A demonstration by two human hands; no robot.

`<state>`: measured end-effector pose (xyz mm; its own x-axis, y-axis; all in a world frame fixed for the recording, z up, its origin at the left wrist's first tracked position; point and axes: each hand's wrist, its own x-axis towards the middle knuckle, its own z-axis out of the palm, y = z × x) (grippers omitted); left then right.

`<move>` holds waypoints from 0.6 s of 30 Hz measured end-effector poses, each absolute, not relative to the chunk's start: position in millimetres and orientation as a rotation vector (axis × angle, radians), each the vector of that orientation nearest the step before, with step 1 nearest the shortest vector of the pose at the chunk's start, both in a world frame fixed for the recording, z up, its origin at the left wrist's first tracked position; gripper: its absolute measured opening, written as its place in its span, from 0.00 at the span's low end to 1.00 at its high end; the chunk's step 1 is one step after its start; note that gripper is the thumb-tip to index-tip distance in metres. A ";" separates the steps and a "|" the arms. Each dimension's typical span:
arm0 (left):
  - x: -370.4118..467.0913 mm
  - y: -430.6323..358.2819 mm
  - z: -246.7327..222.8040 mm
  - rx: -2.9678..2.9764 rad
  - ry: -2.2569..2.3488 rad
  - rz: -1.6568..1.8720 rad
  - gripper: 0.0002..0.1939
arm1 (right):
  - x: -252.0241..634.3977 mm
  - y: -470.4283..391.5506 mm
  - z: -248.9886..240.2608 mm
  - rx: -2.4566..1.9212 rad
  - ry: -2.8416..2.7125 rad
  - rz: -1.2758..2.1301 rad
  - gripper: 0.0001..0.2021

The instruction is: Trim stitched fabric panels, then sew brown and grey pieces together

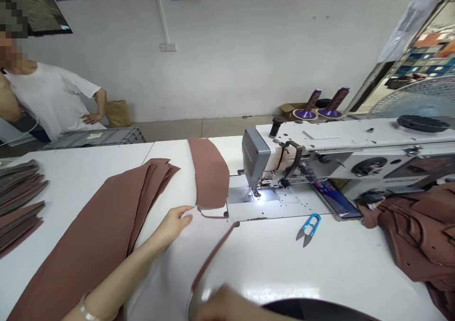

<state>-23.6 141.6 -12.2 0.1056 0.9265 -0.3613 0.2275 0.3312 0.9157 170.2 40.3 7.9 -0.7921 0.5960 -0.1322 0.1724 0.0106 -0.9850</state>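
My left hand [176, 224] pinches the upper left corner of a pale-faced panel with brown edges [214, 253], which looks like leather turned over. Low in the view, my right hand [227, 304] is smeared by motion near the panel's lower end; its fingers cannot be made out. Just beyond the left hand lies a flat, curved brown panel [210, 174], beside the sewing machine [254, 157]. A stack of long brown panels [95, 221] fans out to the left, partly behind my left forearm.
Blue thread snips [308, 229] and a phone [336, 198] lie right of the needle area. Brown pieces [419, 231] are heaped at the right edge. Darker stacked pieces [19, 188] lie far left. A person in a white shirt [59, 98] stands behind a grey crate [95, 138].
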 end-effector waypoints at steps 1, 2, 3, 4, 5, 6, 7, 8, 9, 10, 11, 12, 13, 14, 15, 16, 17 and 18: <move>-29.5 126.7 -11.0 1.205 1.383 0.716 0.20 | 179.1 52.5 5.7 -0.865 -1.952 1.804 0.15; -33.9 112.2 -9.9 1.267 1.368 0.701 0.18 | 186.3 65.6 2.4 -0.982 -1.918 1.741 0.17; -36.7 98.7 -8.8 1.325 1.356 0.686 0.17 | 191.5 78.6 -2.1 -1.067 -1.922 1.697 0.18; -38.0 86.8 -7.7 1.370 1.355 0.677 0.15 | 194.6 90.6 -7.5 -1.120 -1.923 1.707 0.21; -38.1 76.9 -6.7 1.398 1.367 0.672 0.14 | 195.7 100.9 -13.4 -1.142 -1.925 1.745 0.24; -37.2 69.1 -5.7 1.416 1.387 0.669 0.14 | 195.3 108.9 -19.3 -1.130 -1.922 1.811 0.26; -36.0 63.2 -4.8 1.435 1.412 0.670 0.14 | 193.9 114.6 -24.5 -1.121 -1.894 1.888 0.29; -34.6 59.1 -4.1 1.458 1.440 0.671 0.13 | 192.1 118.2 -28.7 -1.116 -1.861 1.955 0.30; -33.5 56.4 -3.6 1.488 1.464 0.675 0.13 | 190.3 120.0 -31.5 -1.115 -1.829 2.009 0.31; -32.8 54.8 -3.4 1.522 1.482 0.679 0.12 | 189.1 120.7 -32.9 -1.109 -1.801 2.060 0.32; -32.5 53.8 -3.5 1.562 1.493 0.683 0.12 | 188.5 120.8 -33.2 -1.101 -1.780 2.108 0.32; -32.6 53.2 -3.6 1.606 1.498 0.687 0.12 | 188.7 120.8 -32.6 -1.089 -1.766 2.150 0.32; -32.9 53.0 -3.9 1.652 1.497 0.686 0.11 | 189.7 120.9 -31.6 -1.073 -1.757 2.179 0.32; -33.4 52.8 -4.1 1.694 1.491 0.684 0.12 | 191.2 121.2 -30.5 -1.052 -1.746 2.206 0.32; -33.9 52.7 -4.3 1.726 1.481 0.678 0.12 | 192.9 121.9 -29.5 -1.034 -1.736 2.233 0.31; -34.3 52.5 -4.4 1.743 1.471 0.671 0.12 | 194.7 122.7 -28.9 -1.017 -1.730 2.259 0.31; -34.4 52.4 -4.4 1.747 1.460 0.664 0.12 | 196.2 123.6 -28.6 -1.000 -1.730 2.280 0.31; -34.5 52.2 -4.3 1.741 1.449 0.654 0.12 | 197.4 124.4 -28.7 -0.982 -1.734 2.295 0.31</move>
